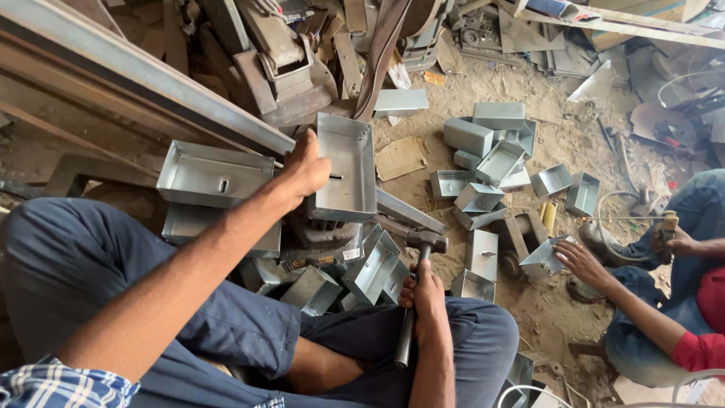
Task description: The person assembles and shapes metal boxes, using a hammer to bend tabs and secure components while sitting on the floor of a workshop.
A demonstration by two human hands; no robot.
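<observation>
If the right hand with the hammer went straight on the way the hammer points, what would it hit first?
The right hand holds a hammer whose head points away from the body. Straight ahead lies the slanted metal strip, just below the metal box the left hand holds. Depth is unclear, so likely the strip first.

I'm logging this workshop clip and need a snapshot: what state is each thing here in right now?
Left hand: gripping the edge of a box.
Metal box: held tilted, open side showing.
Right hand: closed around the hammer handle.
Hammer: upright, head up, not striking.
Pile of boxes: loose on the dirt floor, jumbled.
Co-worker's hand: resting on a bent metal sheet.
</observation>
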